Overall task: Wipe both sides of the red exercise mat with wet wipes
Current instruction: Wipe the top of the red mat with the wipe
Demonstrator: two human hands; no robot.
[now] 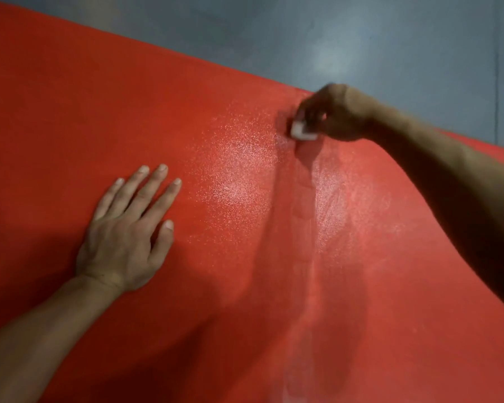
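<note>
The red exercise mat [70, 117] fills most of the view, lying flat on the floor. My left hand [128, 231] rests palm down on it with fingers spread, holding nothing. My right hand [332, 114] reaches to the mat's far edge and pinches a small folded white wet wipe [301, 132] against the surface. A damp, darker streak runs from the wipe toward me down the mat, with glossy wet patches on both sides of it.
Grey floor [361, 39] lies beyond the mat's far edge, across the top of the view. Shadows of my arms fall on the near part of the mat.
</note>
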